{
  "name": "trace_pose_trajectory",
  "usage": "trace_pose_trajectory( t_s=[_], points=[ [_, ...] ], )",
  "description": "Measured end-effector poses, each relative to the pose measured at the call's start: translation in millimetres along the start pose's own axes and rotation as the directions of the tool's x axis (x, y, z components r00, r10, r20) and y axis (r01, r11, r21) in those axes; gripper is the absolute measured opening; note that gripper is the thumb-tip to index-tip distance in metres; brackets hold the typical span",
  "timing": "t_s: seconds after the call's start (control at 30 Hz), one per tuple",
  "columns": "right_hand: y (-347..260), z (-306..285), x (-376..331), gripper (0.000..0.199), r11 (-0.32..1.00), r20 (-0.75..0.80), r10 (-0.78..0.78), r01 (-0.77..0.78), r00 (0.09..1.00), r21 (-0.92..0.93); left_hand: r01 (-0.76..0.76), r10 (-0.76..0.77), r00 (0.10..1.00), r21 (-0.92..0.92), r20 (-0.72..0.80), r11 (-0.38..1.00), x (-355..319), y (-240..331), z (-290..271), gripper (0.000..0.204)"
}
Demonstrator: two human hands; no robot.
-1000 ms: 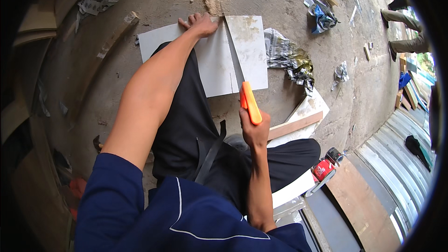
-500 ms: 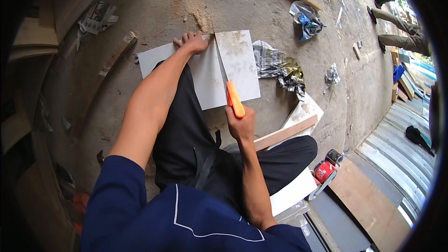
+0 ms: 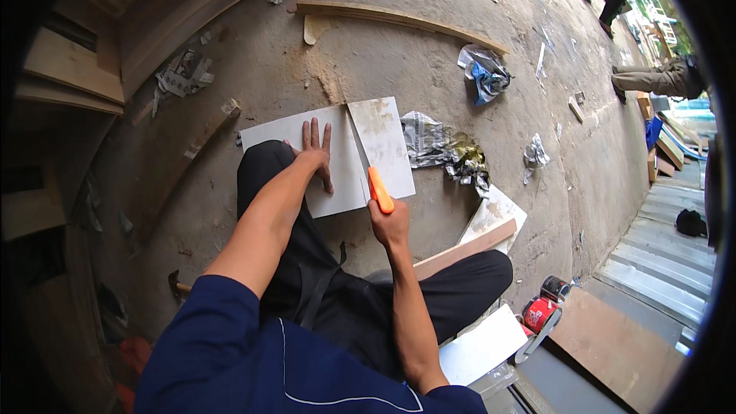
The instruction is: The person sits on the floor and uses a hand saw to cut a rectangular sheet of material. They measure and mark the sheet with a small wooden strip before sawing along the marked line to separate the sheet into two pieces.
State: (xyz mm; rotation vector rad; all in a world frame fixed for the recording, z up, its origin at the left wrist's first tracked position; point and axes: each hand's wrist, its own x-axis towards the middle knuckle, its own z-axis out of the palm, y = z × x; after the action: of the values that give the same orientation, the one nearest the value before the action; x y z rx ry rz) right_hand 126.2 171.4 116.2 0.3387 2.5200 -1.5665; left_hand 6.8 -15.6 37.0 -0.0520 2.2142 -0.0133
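Note:
A white board [image 3: 389, 149] with brown stains on its right part lies before me, over the floor and against my raised left knee. My left hand [image 3: 314, 158] rests flat on the left part of the board, fingers spread and pointing away from me. My right hand [image 3: 389, 224] is wrapped round the orange handle of a hand saw [image 3: 379, 190], near the board's close edge. The saw's thin blade points away from me along a dark, narrow line in the board. How deep the blade sits is hard to see.
Sawdust [image 3: 328, 86] lies beyond the board, and a long wooden strip [image 3: 406, 19] farther off. Crumpled newspaper [image 3: 429, 142] touches the board's right side. A wood plank [image 3: 468, 249] and tape rolls [image 3: 540, 313] are at right. Other people's legs [image 3: 652, 80] stand far right.
My left hand has come back from the board's far edge to lie flat on its middle. The right hand still grips the saw. The whole view has shifted, with the board lower in it.

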Motion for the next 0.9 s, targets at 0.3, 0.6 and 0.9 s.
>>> trace_pose_trajectory(
  t_s=[0.3,0.6,0.9],
  points=[
    [-9,-4,-31,0.019,0.998,0.063,-0.002,-0.002,0.998,0.058,-0.037,0.040,0.999,-0.102,0.025,0.994,1,-13,5,0.172],
    [5,15,-5,0.020,0.998,0.086,0.064,-0.066,0.994,0.018,-0.074,0.078,0.996,-0.116,0.033,0.991,-3,-12,1,0.169],
    [-1,46,74,0.027,1.000,0.039,-0.008,0.008,0.999,0.000,-0.114,0.116,0.993,-0.074,0.025,0.991,-4,0,-11,0.167]
  ],
)
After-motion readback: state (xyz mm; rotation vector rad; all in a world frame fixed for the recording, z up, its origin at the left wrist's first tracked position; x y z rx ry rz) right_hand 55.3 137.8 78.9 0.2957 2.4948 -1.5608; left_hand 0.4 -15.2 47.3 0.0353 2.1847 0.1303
